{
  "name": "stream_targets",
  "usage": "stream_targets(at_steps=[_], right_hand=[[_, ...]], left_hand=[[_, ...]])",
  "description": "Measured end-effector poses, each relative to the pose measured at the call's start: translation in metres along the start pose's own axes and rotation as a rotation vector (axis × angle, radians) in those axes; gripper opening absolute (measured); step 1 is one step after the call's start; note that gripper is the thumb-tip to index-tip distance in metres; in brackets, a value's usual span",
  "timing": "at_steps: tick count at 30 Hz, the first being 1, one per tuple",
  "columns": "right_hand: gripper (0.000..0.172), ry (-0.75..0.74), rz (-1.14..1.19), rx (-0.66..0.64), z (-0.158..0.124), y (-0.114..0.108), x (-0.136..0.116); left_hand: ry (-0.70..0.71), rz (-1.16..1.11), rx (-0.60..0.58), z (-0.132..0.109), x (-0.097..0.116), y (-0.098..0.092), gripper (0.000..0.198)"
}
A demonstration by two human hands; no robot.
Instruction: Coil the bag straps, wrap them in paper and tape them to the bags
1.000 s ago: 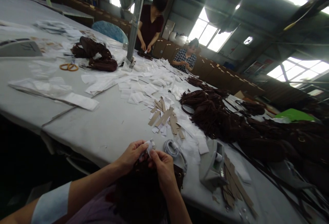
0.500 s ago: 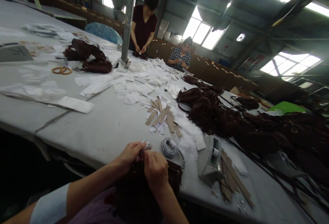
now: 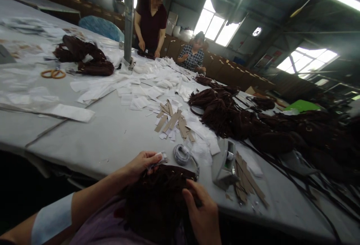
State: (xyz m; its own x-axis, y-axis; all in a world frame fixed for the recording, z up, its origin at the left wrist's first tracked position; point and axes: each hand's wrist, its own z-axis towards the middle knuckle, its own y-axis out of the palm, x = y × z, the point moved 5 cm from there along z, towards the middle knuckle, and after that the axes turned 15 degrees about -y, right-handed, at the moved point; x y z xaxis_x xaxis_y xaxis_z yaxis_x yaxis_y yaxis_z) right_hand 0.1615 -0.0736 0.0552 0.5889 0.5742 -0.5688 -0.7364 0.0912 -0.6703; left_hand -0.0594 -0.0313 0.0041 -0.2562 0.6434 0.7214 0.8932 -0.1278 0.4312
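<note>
A dark brown bag [image 3: 165, 196] with metal eyelets along its top edge rests on my lap against the table edge. At its upper left, my left hand [image 3: 143, 164] pinches a small crumpled white wrapping piece [image 3: 162, 157], thumb on top. Whether that piece is fixed to the bag cannot be seen. My right hand [image 3: 204, 209] is at the bag's right side, thumb and fingers apart, fingertips close to the eyelet edge. A roll of grey-white tape or strap [image 3: 181, 154] lies on the table just beyond the bag.
A tape dispenser [image 3: 225, 166] stands to the right beside brown card strips [image 3: 249, 179]. More card strips [image 3: 174, 121] and white paper pieces [image 3: 140, 98] cover mid-table. Brown bags [image 3: 233, 121] pile up at right. Orange rings [image 3: 53, 73] lie left. Two people work across the table.
My right hand has left my left hand and moved right and down, its fingers spreading. The bag's eyelet edge now shows more. The view has shifted slightly.
</note>
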Motion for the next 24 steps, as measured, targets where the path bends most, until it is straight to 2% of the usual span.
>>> stream_targets(at_steps=[3, 5, 9, 13, 18, 22, 24], right_hand=[[0.039, 0.058, 0.243, 0.039, 0.043, 0.032, -0.019], [0.038, 0.049, 0.344, 0.023, 0.062, 0.054, -0.024], [0.028, -0.011, 0.421, -0.049, 0.072, 0.079, -0.023], [0.024, -0.088, 0.397, -0.06, 0.071, 0.078, -0.024], [0.023, -0.051, 0.416, -0.06, 0.068, 0.076, -0.027], [0.023, -0.02, 0.453, -0.072, 0.059, 0.077, -0.034], [0.026, -0.007, 0.449, -0.095, 0.058, 0.069, -0.029]], left_hand=[[0.02, 0.081, -0.007, -0.004, 0.0, 0.005, 0.043], [0.032, 0.088, -0.006, -0.007, -0.001, 0.003, 0.043], [-0.007, -0.029, -0.026, -0.01, -0.006, -0.003, 0.041], [0.012, -0.115, -0.116, -0.012, -0.009, -0.001, 0.037], [0.032, -0.075, -0.206, -0.021, -0.008, 0.001, 0.03], [0.03, 0.032, -0.182, -0.027, -0.014, 0.003, 0.031], [0.022, 0.053, -0.152, -0.027, -0.018, 0.003, 0.031]])
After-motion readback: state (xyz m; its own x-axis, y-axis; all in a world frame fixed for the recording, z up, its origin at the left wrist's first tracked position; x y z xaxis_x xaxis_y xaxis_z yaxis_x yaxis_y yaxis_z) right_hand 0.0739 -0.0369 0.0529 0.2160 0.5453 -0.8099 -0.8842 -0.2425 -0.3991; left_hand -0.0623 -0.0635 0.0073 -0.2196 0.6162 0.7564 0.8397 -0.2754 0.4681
